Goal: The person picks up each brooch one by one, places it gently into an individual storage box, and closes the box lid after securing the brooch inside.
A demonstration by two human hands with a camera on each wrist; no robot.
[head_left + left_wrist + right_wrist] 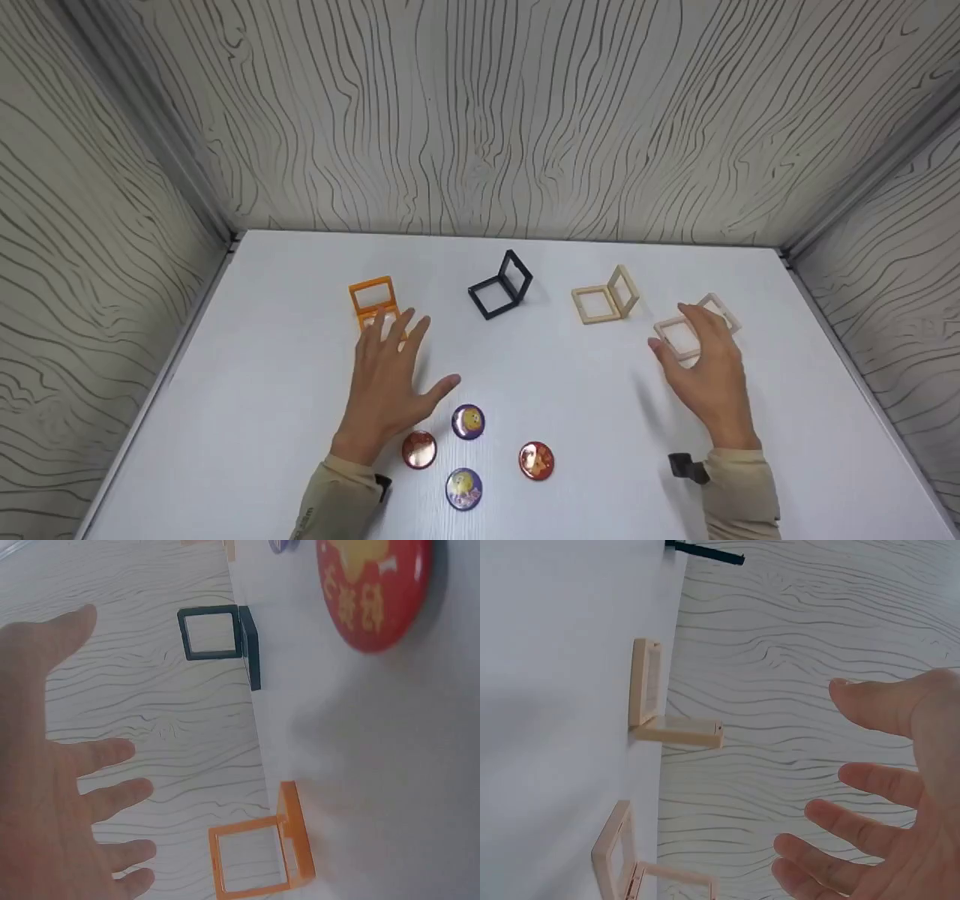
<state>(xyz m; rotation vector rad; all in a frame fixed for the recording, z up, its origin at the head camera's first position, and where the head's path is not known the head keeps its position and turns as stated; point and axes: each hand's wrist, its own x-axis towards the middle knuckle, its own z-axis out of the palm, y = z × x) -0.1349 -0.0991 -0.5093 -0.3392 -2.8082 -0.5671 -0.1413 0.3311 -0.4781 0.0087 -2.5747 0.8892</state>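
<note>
My left hand [386, 386] hovers over the table with fingers spread, its fingertips overlapping the lower half of an orange hinged frame [371, 284]. Below its thumb lie round badges: a red badge [418, 450], a purple badge [469, 421] and another purple badge [464, 489]. A second red badge [536, 460] sits to their right. My right hand [709, 375], thumb and fingers apart and holding nothing, partly covers a pale pinkish hinged frame [667, 343]. In the right wrist view that pale frame [611, 832] lies beyond the fingertips.
Between the hands, further back, stand a black hinged frame [478, 304] and a beige hinged frame [589, 289], each with one half raised. Wood-grain panels [480, 120] enclose the white table [262, 337] at the back and both sides.
</note>
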